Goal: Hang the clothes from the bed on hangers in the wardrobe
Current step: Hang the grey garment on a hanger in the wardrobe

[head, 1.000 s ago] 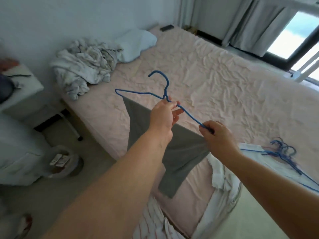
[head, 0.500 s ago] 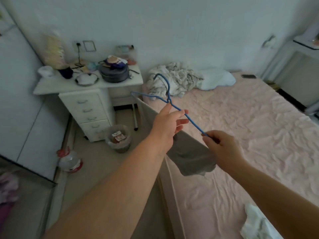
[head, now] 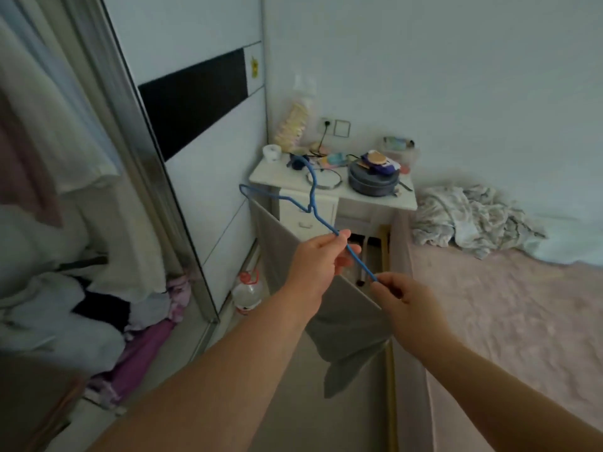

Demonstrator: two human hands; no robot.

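Turning away from the pink bed (head: 509, 321), the person now faces the open wardrobe (head: 65, 223) on the left, and the hanger has come along with both hands.

From the head camera, the thin blue wire hanger (head: 293, 203) is held up in the air, in front of the white bedside bench (head: 336, 190). The left hand (head: 318, 262) pinches the wire just below the hook. The right hand (head: 404, 301) pinches the near end of the wire, so both grips are closed on the hanger. The soft grey cloth garment (head: 339, 324) hangs from the hanger and droops down below the hands.

I think the grey garment is light and floppy. It may slide off if the hanger tips too far. The wire looks thin and bendy, so it should be held near the hook, where it is strongest. The hook is free at the top, ready to go over a rail. I cannot see the rail inside the wardrobe, only piled clothes.
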